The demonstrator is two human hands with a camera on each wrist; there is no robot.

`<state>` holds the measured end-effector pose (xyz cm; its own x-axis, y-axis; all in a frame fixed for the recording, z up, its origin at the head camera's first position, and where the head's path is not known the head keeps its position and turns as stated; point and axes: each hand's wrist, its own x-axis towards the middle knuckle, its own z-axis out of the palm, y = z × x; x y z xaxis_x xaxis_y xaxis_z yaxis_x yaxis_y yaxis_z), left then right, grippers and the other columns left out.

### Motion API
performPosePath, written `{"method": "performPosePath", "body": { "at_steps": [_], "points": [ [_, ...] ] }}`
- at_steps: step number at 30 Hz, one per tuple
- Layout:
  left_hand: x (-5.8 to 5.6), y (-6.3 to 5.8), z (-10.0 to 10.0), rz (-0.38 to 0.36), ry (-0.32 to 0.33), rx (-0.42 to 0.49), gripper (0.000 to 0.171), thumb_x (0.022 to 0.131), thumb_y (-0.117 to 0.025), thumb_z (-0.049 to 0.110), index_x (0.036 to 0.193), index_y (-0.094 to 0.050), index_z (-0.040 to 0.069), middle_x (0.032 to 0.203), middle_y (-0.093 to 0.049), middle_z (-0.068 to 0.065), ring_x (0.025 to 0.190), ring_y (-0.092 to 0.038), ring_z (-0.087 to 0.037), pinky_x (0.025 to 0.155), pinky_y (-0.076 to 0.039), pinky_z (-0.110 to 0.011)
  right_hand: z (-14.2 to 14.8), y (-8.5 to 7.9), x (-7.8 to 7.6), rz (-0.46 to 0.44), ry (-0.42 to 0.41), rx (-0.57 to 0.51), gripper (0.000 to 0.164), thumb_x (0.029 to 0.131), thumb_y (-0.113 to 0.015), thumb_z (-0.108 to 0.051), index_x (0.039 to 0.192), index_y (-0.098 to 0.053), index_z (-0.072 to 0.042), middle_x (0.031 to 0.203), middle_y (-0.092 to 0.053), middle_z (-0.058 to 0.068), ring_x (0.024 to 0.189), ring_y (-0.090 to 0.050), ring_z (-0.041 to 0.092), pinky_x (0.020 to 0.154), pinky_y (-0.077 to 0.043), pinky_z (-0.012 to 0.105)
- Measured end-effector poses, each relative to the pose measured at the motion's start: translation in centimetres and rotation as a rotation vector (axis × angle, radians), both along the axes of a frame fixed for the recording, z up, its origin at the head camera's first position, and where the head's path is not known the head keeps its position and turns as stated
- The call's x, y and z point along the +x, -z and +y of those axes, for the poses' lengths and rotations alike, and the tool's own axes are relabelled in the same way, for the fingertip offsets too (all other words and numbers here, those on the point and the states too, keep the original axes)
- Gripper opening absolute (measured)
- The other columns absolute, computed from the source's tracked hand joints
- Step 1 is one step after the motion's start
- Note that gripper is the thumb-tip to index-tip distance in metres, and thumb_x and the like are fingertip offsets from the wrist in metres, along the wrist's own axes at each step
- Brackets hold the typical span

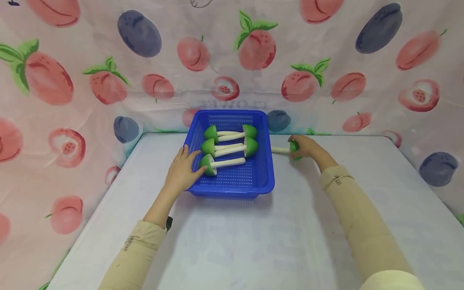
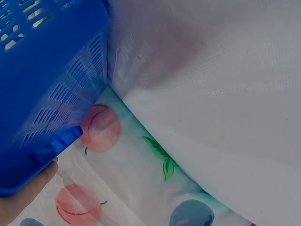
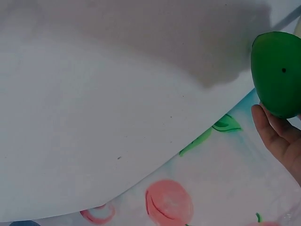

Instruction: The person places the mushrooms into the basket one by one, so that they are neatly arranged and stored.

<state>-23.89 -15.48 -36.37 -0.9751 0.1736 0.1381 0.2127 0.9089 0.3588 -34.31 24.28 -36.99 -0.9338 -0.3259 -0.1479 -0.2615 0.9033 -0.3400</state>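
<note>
A blue plastic basket (image 1: pixel 232 189) stands on the table, with several toy mushrooms (image 1: pixel 228 162) with green caps and white stems lying in it. My left hand (image 1: pixel 182 171) holds the basket's left rim, thumb over the inner side; in the left wrist view fingers (image 2: pixel 40 181) lie along the outside of that rim. To the right of the basket, my right hand (image 1: pixel 304 147) grips another toy mushroom (image 1: pixel 280 150) by its green cap, its white stem pointing left to the basket's side. The right wrist view shows this green cap (image 3: pixel 277 75) against the fingers; part of the hand is cut off.
A white cloth covers the table (image 1: pixel 232 245). Behind it hangs a curtain (image 1: pixel 145 108) printed with peaches and plums, which also runs along both sides. The basket stands near the table's back edge.
</note>
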Motion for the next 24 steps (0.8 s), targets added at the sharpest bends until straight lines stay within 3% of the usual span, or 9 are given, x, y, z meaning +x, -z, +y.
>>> {"method": "performPosePath", "body": {
  "at_steps": [10, 17, 24],
  "points": [
    [0.0, 0.0, -0.1, -0.007, 0.003, 0.001, 0.065, 0.090, -0.056, 0.044, 0.141, -0.042, 0.007, 0.151, -0.020, -0.030, 0.143, -0.014, -0.044, 0.115, -0.019, -0.055, 0.4, -0.9, 0.8, 0.031, 0.022, -0.052, 0.059, 0.081, -0.070, -0.014, 0.130, -0.043, 0.005, 0.129, -0.048, 0.032, 0.112, -0.050, 0.044, 0.095, -0.043, 0.055],
    [0.0, 0.0, -0.1, 0.006, 0.002, -0.003, 0.064, 0.090, -0.056, 0.044, 0.140, -0.043, 0.007, 0.151, -0.020, -0.031, 0.142, -0.016, -0.045, 0.115, -0.019, -0.055, 0.5, -1.6, 1.4, 0.084, 0.078, -0.084, 0.062, 0.084, -0.069, -0.022, 0.134, -0.043, 0.005, 0.119, -0.053, 0.030, 0.102, -0.052, 0.039, 0.087, -0.046, 0.052],
    [-0.1, 0.3, -0.1, 0.001, 0.001, 0.001, 0.063, 0.090, -0.056, 0.045, 0.140, -0.044, 0.008, 0.151, -0.021, -0.030, 0.143, -0.015, -0.043, 0.115, -0.019, -0.055, 0.4, -1.5, 2.2, 0.112, 0.075, -0.076, 0.062, 0.085, -0.068, -0.024, 0.134, -0.043, 0.005, 0.116, -0.055, 0.030, 0.097, -0.054, 0.038, 0.082, -0.047, 0.051]
  ]
}}
